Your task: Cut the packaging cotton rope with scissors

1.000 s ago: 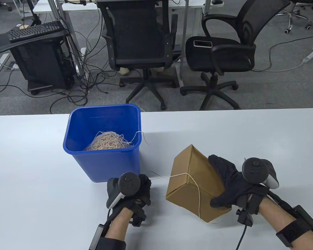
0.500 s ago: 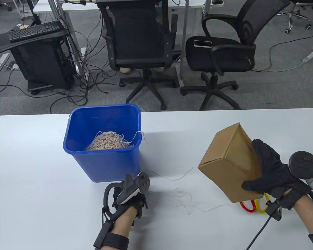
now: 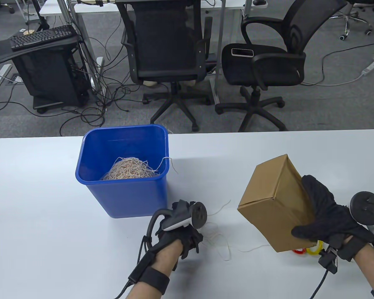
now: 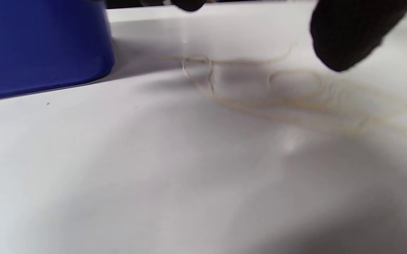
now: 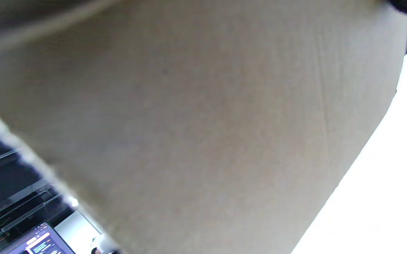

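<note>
The loose cut cotton rope (image 3: 219, 241) lies in loops on the white table (image 3: 50, 218), between my hands. My left hand (image 3: 190, 238) hovers over the rope's left end with its fingers pointing down; in the left wrist view a gloved fingertip (image 4: 347, 35) hangs just above the rope (image 4: 295, 106) and holds nothing. My right hand (image 3: 324, 215) grips the brown cardboard box (image 3: 275, 202) by its right end and holds it tilted; the box carries no rope. It fills the right wrist view (image 5: 203, 116). Scissors with red and yellow handles (image 3: 308, 250) lie partly hidden under the box.
A blue bin (image 3: 127, 193) holding a tangle of rope (image 3: 129, 169) stands just behind my left hand; its wall shows in the left wrist view (image 4: 41, 46). Two office chairs stand beyond the table's far edge.
My right hand pulled the box to the right off the rope, which dropped onto the table, then lowered it over the scissors. My left hand moved right over the loose rope.
</note>
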Tool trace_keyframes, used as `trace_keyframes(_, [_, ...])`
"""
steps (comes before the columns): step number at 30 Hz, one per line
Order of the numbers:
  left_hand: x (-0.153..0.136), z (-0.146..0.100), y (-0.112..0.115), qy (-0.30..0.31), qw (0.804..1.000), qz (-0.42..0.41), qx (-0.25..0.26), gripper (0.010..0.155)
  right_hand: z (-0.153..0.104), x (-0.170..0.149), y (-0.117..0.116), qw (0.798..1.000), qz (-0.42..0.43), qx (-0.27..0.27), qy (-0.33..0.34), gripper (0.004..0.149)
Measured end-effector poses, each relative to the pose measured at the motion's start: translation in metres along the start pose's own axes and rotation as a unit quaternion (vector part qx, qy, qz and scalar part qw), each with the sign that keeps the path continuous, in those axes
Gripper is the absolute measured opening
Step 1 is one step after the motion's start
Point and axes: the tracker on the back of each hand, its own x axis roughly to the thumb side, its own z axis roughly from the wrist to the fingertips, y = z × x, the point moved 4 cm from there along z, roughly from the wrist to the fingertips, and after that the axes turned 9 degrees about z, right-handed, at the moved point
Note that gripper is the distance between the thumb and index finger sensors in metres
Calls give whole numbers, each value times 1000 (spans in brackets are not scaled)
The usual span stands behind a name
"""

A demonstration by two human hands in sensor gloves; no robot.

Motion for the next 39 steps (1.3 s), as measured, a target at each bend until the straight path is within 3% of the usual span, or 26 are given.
trace_keyframes(3, [8, 18, 8, 23, 999, 29, -39, 110, -2, -2, -3, 1000, 10, 7, -1, 131])
trace_keyframes(7, [4, 42, 15, 31, 997, -21, -64, 103, -1, -5, -7, 1000, 10, 16, -2, 131])
trace_keyframes(9, [0, 46, 10, 23, 998, -39, -31, 89, -1, -7, -7, 1000, 14, 15, -3, 131])
trace_keyframes(10, [0, 47, 4, 20, 999, -36, 14, 80, 0, -8, -8, 1000, 16, 14, -2, 131])
trace_keyframes(14, [11, 45, -1, 36, 995, -30, 87, 35, 1, -12, -10, 1000, 24, 11, -1, 131])
trace_keyframes(25, [35, 42, 1, 17, 990, 126, 62, 39, 1, -14, -13, 999, 36, 2, 4, 130])
trace_keyframes(29, [22, 34, -10, 8, 995, 68, 69, 42, -3, -19, -11, 999, 43, -8, -3, 130])
trace_keyframes(33, [5, 14, -41, 26, 990, -74, 117, 42, -7, -27, -8, 997, 68, -21, -9, 129])
trace_keyframes(37, [-12, -19, -96, 66, 947, -252, 188, 42, -9, -34, -4, 996, 84, -35, -13, 129])
trace_keyframes(39, [-22, -36, -126, 84, 924, -298, 223, 42, -9, -35, -4, 995, 91, -37, -15, 129])
